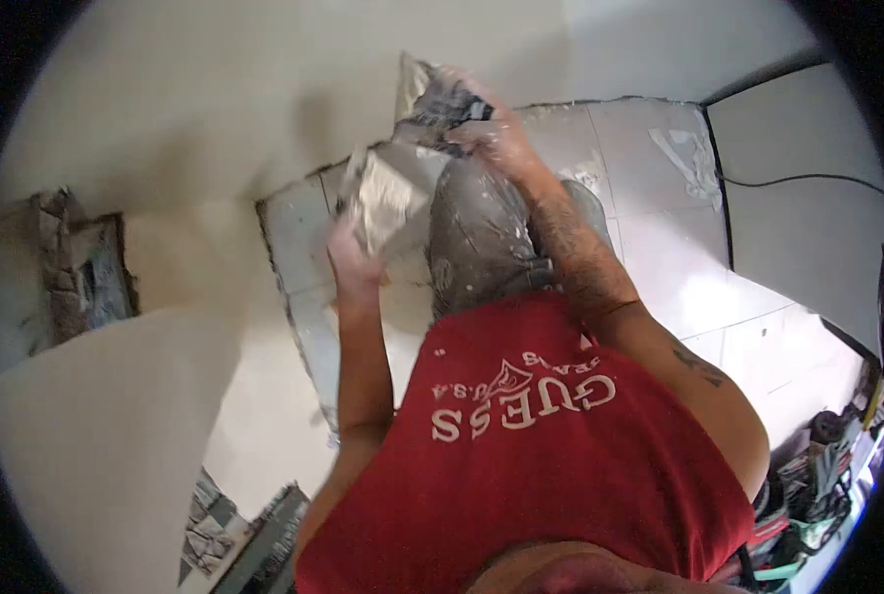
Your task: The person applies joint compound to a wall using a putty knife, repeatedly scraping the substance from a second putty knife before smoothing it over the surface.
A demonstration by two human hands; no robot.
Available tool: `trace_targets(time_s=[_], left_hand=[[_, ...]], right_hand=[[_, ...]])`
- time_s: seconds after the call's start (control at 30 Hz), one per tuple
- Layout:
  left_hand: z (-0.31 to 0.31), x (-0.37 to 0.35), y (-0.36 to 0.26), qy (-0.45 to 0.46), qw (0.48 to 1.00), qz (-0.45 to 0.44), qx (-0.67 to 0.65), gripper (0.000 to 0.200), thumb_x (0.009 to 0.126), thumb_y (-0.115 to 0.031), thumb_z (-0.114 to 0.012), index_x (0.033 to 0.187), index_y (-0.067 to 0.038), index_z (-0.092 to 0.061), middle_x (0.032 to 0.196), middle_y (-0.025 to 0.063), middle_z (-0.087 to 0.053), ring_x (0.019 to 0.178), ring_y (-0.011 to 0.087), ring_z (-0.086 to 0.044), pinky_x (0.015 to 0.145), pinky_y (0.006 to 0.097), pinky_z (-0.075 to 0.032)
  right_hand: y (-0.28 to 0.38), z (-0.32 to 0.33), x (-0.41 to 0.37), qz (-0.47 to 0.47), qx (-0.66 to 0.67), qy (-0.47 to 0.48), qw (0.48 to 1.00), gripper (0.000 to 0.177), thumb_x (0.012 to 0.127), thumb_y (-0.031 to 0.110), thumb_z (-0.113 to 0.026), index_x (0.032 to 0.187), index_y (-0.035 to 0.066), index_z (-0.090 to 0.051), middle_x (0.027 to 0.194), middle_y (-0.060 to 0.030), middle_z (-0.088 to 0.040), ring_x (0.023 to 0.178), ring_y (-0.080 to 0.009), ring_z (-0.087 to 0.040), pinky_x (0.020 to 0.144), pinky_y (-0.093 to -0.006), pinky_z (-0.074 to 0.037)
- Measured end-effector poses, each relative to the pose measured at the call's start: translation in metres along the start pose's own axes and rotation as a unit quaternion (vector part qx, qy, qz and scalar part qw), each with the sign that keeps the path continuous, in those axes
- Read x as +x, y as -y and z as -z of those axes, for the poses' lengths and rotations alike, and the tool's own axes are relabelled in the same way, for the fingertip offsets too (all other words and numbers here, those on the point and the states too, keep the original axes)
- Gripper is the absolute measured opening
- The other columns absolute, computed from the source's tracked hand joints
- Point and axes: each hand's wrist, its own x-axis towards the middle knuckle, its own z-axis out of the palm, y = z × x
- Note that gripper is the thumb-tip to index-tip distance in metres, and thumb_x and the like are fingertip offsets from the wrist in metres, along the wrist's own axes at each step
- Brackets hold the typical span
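Pale walls and a light tiled surface [655, 163] surround a person in paint-flecked grey trousers [476, 238], the frame's rim lost to black. The left hand [356, 255], blurred, closes on a flat blade-like piece [387, 201] bearing off-white material, its handle hard to make out. Beyond it, near the knees, the right hand [496, 139] has its fingers wrapped around a smeared grey object [437, 107], its shape partly hidden by the grip. The red shirt [541, 465] reads "GUESS" and "U.S.A" upside down; another word is only partly legible.
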Motion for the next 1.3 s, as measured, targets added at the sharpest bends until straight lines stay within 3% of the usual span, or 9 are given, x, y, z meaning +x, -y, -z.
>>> trace_targets(time_s=[0.03, 0.07, 0.13, 0.23, 0.57, 0.7, 0.9, 1.13, 1.3], left_hand=[[-0.007, 0.009, -0.001, 0.007, 0.999, -0.015, -0.034, 0.045, 0.080, -0.037, -0.053, 0.101, 0.002, -0.056, 0.092, 0.0121, -0.061, 0.088, 0.0213, -0.058, 0.075, 0.0311, -0.044], [-0.021, 0.022, 0.004, -0.038, 0.966, 0.095, -0.238, 0.036, 0.079, -0.028, -0.053, 0.098, 0.002, -0.056, 0.090, 0.0119, -0.061, 0.083, 0.0218, -0.059, 0.073, 0.0317, -0.046], [-0.047, 0.036, 0.006, -0.118, 0.740, 0.288, -0.596, 0.020, 0.077, -0.010, -0.052, 0.092, 0.003, -0.057, 0.087, 0.0115, -0.060, 0.075, 0.0227, -0.060, 0.069, 0.0328, -0.048], [-0.063, 0.046, -0.008, -0.107, 0.738, 0.285, -0.602, 0.021, 0.078, -0.006, -0.049, 0.095, 0.005, -0.054, 0.088, 0.0118, -0.059, 0.077, 0.0234, -0.060, 0.070, 0.0347, -0.049], [-0.093, 0.052, -0.037, -0.030, 0.655, 0.296, -0.695, 0.028, 0.079, -0.007, -0.043, 0.102, 0.008, -0.050, 0.094, 0.0168, -0.057, 0.087, 0.0297, -0.058, 0.080, 0.0387, -0.047], [-0.108, 0.063, -0.029, -0.030, 0.756, 0.250, -0.604, 0.021, 0.078, -0.004, -0.050, 0.096, 0.006, -0.055, 0.086, 0.0108, -0.058, 0.079, 0.0211, -0.059, 0.072, 0.0306, -0.048], [-0.117, 0.065, -0.064, -0.152, 0.814, 0.213, -0.519, 0.017, 0.081, -0.007, -0.051, 0.093, 0.004, -0.056, 0.086, 0.0089, -0.058, 0.076, 0.0188, -0.058, 0.068, 0.0312, -0.047], [-0.124, 0.076, -0.046, -0.217, 0.861, 0.235, -0.395, 0.015, 0.083, -0.005, -0.050, 0.092, 0.005, -0.056, 0.088, 0.0064, -0.058, 0.076, 0.0141, -0.055, 0.066, 0.0274, -0.045], [-0.103, 0.080, 0.011, -0.147, 0.858, 0.255, -0.420, 0.024, 0.082, -0.009, -0.050, 0.101, 0.005, -0.054, 0.097, 0.0102, -0.057, 0.084, 0.0194, -0.057, 0.074, 0.0306, -0.047]], right_hand=[[0.001, 0.006, -0.010, 0.028, -0.043, 0.018, 0.999, 0.065, 0.058, -0.010, -0.053, 0.120, 0.007, -0.043, 0.118, -0.0073, -0.045, 0.103, -0.0173, -0.048, 0.086, -0.0265, -0.041], [0.005, 0.012, -0.015, 0.061, -0.088, 0.040, 0.993, 0.066, 0.057, -0.010, -0.054, 0.120, 0.006, -0.043, 0.119, -0.0074, -0.045, 0.106, -0.0175, -0.047, 0.087, -0.0262, -0.039], [0.012, 0.015, -0.028, 0.082, -0.208, 0.067, 0.972, 0.067, 0.057, -0.008, -0.053, 0.122, 0.005, -0.040, 0.125, -0.0093, -0.042, 0.114, -0.0215, -0.041, 0.095, -0.0292, -0.031], [0.007, 0.026, -0.036, 0.223, -0.446, 0.130, 0.857, 0.069, 0.059, -0.005, -0.054, 0.125, 0.005, -0.037, 0.128, -0.0133, -0.039, 0.118, -0.0261, -0.039, 0.101, -0.0333, -0.023], [0.013, 0.118, -0.077, 0.075, -0.650, 0.111, 0.748, 0.064, 0.061, -0.009, -0.051, 0.122, 0.005, -0.039, 0.123, -0.0182, -0.041, 0.115, -0.0337, -0.038, 0.099, -0.0389, -0.028], [0.060, 0.088, -0.084, 0.198, -0.705, 0.027, 0.681, 0.060, 0.061, -0.009, -0.044, 0.119, 0.004, -0.042, 0.119, -0.0174, -0.044, 0.112, -0.0363, -0.040, 0.095, -0.0390, -0.033], [0.061, 0.023, -0.093, 0.119, -0.744, 0.054, 0.655, 0.065, 0.066, -0.005, -0.049, 0.124, 0.023, -0.040, 0.119, -0.0174, -0.044, 0.103, -0.0361, -0.048, 0.081, -0.0426, -0.044], [0.038, 0.011, -0.096, 0.020, -0.753, 0.094, 0.650, 0.066, 0.062, -0.009, -0.049, 0.121, 0.020, -0.043, 0.114, -0.0135, -0.046, 0.100, -0.0347, -0.047, 0.077, -0.0414, -0.045], [0.036, 0.034, -0.086, 0.045, -0.580, 0.271, 0.767, 0.069, 0.057, -0.010, -0.044, 0.122, 0.011, -0.043, 0.123, -0.0154, -0.042, 0.110, -0.0331, -0.044, 0.091, -0.0401, -0.037]])
